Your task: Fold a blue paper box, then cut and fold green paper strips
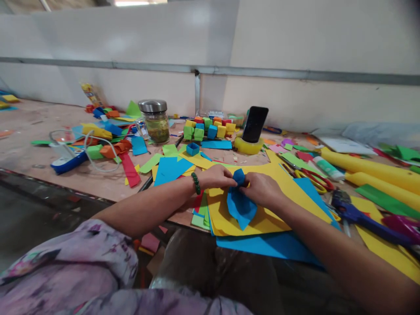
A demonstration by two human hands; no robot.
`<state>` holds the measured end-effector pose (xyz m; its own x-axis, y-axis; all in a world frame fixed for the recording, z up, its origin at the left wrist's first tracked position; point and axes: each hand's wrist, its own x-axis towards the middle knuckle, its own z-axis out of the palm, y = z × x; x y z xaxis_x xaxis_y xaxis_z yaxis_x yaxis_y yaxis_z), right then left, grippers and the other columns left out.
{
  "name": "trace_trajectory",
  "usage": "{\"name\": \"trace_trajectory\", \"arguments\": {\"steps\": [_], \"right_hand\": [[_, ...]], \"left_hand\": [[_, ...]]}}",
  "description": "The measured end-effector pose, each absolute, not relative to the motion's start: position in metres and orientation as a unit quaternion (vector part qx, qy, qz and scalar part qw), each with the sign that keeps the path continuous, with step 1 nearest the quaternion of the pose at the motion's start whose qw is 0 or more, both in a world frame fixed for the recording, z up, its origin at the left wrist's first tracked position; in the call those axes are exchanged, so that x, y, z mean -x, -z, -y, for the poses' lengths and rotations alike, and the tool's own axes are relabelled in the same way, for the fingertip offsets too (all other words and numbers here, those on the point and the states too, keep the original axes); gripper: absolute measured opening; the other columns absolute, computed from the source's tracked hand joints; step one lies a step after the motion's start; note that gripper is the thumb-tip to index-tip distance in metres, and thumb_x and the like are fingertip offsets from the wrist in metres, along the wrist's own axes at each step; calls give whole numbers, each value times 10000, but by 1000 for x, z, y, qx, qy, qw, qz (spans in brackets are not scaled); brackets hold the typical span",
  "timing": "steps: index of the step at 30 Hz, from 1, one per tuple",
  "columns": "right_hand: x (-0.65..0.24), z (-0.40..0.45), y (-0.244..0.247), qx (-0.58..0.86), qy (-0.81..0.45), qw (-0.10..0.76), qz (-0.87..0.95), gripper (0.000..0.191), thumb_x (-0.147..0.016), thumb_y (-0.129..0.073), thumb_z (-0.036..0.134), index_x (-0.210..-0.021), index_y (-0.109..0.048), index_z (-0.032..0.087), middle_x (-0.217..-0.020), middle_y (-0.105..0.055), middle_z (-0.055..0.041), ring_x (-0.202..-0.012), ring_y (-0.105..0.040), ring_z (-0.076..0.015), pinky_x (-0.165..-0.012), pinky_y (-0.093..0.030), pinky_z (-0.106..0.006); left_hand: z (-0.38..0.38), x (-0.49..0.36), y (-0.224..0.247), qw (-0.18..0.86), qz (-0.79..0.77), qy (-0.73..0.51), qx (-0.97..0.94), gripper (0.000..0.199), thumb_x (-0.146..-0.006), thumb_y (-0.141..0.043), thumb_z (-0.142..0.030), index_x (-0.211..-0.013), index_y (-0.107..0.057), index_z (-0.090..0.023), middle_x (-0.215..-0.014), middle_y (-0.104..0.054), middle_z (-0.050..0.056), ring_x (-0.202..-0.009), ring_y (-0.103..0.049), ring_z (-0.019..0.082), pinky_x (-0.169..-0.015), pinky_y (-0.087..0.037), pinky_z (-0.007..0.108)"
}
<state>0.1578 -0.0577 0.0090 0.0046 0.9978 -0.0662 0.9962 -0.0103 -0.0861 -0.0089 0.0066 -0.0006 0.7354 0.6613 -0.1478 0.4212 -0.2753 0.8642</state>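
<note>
Pinching creased, flaring, point-ended blue paper piece [241, 205] in nearly closed left hand [216, 176] and nearly closed right hand [263, 189].

A creased blue paper piece [242, 206] is being held at its narrowed middle, a short flap [239, 176] being exposed above the grip. Its broader lower portion is being shown tapering to a point, being positioned over the yellow sheets [268, 222].

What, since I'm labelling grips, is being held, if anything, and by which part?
A folded blue paper piece, held near its narrow far end by the left hand and right hand.
</note>
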Motion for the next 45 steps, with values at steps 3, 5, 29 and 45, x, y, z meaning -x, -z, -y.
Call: {"name": "trace_trajectory", "arguments": {"steps": [3, 5, 29, 45], "right_hand": [[-159, 57, -8, 700, -69, 22, 710, 197, -732, -557, 330, -768, -700, 200, -813, -725, -92, -740, -651, -241, -516, -289, -271], [-162, 56, -8, 683, -92, 38, 723, 204, -739, -570, 361, -773, -704, 211, -792, -724, -64, -729, -649, -225, -526, -310, -261], [-171, 45, 5, 637, -189, 151, 732, 124, -683, -635, 275, -700, -726, 192, -625, -665, 0, -631, -596, -170, -524, -366, -233], [-176, 48, -5, 634, -172, 144, 740, 156, -725, -617, 335, -735, -709, 209, -676, -682, 0, -627, -582, -156, -547, -367, -241]], "left_hand": [[-1, 6, 4, 360, -357, -126, -853, 158, -682, -560, -239, -631, -656, -125, -540, -542, -15, -546, -481, 107, -513, -326, 218], [2, 4, 6, 303, -373, -130, -867, 155, -678, -537, -197, -646, -673, -129, -537, -538, -16, -541, -475, 108, -505, -304, 223], [2, 0, 7, 304, -362, -91, -877, 179, -697, -562, -189, -825, -677, -140, -654, -602, -7, -587, -520, 113, -508, -350, 198], [-5, 8, 3, 364, -354, -116, -854, 248, -732, -588, -344, -734, -721, -134, -590, -606, 2, -594, -541, 134, -528, -353, 220]]}}
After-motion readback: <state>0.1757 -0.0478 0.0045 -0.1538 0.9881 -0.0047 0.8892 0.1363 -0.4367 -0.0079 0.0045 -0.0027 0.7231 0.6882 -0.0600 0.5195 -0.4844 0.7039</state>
